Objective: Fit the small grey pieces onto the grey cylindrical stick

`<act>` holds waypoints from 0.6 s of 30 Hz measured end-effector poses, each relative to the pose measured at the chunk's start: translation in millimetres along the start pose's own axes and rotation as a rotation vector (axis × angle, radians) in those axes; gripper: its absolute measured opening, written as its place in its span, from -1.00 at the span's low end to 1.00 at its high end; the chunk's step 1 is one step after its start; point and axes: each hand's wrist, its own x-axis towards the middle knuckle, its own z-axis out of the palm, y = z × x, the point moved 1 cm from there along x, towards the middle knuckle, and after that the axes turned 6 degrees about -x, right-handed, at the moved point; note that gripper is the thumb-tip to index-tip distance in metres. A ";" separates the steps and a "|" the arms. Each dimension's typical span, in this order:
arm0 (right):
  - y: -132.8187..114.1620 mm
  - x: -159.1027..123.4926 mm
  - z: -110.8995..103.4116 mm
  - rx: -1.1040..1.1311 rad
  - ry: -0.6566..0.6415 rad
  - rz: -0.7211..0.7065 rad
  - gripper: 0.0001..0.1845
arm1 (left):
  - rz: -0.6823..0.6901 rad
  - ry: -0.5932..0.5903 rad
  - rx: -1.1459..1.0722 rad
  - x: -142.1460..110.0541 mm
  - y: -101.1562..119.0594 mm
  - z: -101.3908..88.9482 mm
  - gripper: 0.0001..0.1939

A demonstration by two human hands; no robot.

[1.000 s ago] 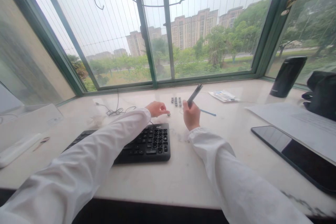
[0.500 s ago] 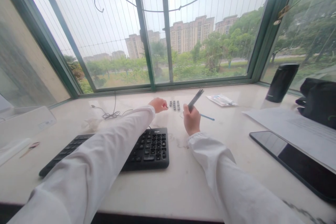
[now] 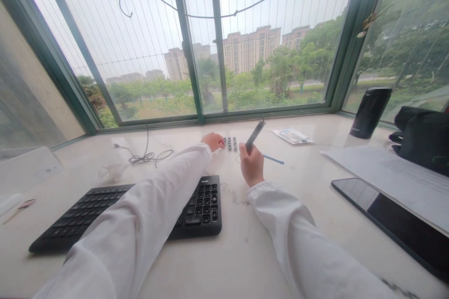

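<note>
My left hand (image 3: 213,141) reaches over the far end of a black keyboard (image 3: 140,208) to a small cluster of dark keycaps (image 3: 230,143) on the pale stone sill. Its fingertips are pinched together at the cluster's left edge; what they hold is too small to see. My right hand (image 3: 251,164) is closed round a dark pen-like tool (image 3: 255,134) that points up and away, just right of the keycaps. A thin blue stick (image 3: 273,159) lies on the sill behind that hand.
A thin cable (image 3: 146,155) coils at the back left. A small packet (image 3: 292,135) lies near the window, a black cylinder (image 3: 370,113) and a dark bag (image 3: 423,138) at the right. A tablet (image 3: 391,217) and paper (image 3: 393,170) lie to the right.
My left hand has moved away from the keyboard's far edge up to the keycaps. The view has shifted left and up. My right hand keeps its grip on the tool.
</note>
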 end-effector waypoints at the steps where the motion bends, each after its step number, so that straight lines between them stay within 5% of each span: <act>1: -0.5 -0.6 0.2 0.000 -0.004 -0.005 -0.67 | -0.001 0.002 -0.002 0.0 -0.2 0.3 -0.69; 18: -0.4 1.2 -0.7 -0.025 -0.010 -0.027 -0.62 | -0.003 0.034 -0.003 -3.7 6.7 -3.1 -0.70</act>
